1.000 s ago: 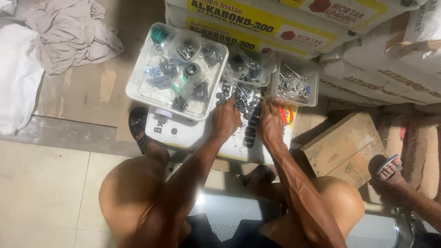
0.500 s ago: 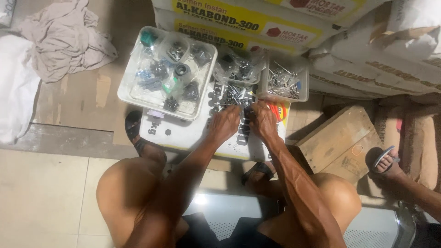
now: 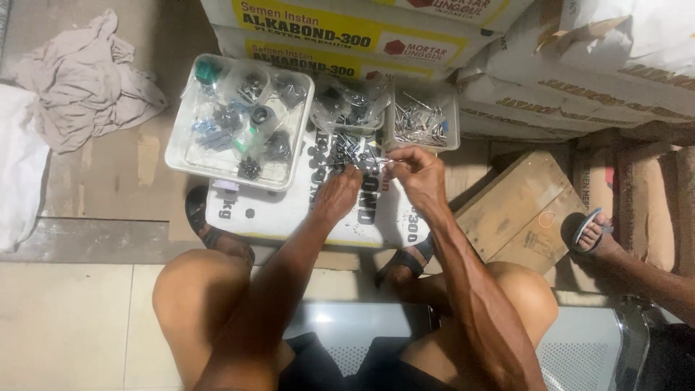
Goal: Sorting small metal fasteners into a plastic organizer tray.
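My left hand (image 3: 337, 191) and my right hand (image 3: 418, 174) meet over a white printed sack (image 3: 289, 213) lying flat in front of my knees. Between their fingertips they pinch a small metal screw or bolt (image 3: 373, 166); its exact shape is too small to tell. Just beyond the hands lies a loose pile of dark screws and bolts (image 3: 346, 150) on the sack. A large clear plastic tray (image 3: 181, 156) with bagged hardware sits to the left, and a smaller clear box of silvery screws (image 3: 420, 122) sits to the right.
Stacked white and yellow sacks (image 3: 362, 32) rise at the back. A crumpled grey cloth (image 3: 83, 83) lies at left. A wooden crate (image 3: 517, 210) stands at right, with another person's sandalled foot (image 3: 594, 235) beyond it. My own sandalled feet flank the sack.
Both hands lifted off the screw pile and came together, now pinching a small metal piece between them. The camera view shifted, so everything sits further left.
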